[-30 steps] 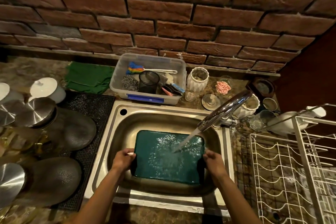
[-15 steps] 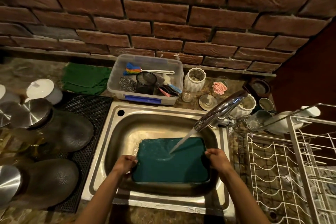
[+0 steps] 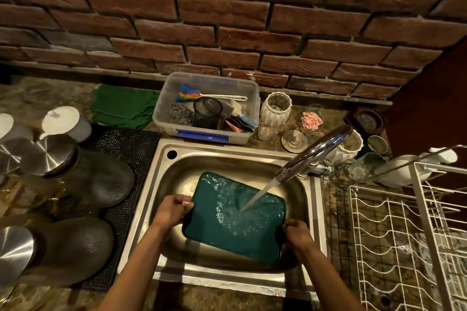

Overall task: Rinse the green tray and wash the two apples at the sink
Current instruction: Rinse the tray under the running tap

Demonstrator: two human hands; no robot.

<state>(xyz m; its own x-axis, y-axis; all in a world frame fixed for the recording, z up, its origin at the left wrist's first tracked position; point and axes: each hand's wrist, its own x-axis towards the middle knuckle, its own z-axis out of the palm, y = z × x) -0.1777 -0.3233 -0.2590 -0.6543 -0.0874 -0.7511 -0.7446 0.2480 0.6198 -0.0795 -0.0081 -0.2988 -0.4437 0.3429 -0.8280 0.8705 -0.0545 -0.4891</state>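
Green tray (image 3: pixel 227 225) now skewed in sink (image 3: pixel 177 159); left hand (image 3: pixel 174 209), right hand (image 3: pixel 295 233) gripping edges, water pooling inside.

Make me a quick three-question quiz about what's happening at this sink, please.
1. True or false: water from the tap lands on the green tray.
2. How many hands grip the tray: A one, B two, C none?
3. What stands right of the sink?

Key:
1. True.
2. B: the left hand and right hand hold opposite edges.
3. A white wire dish rack.
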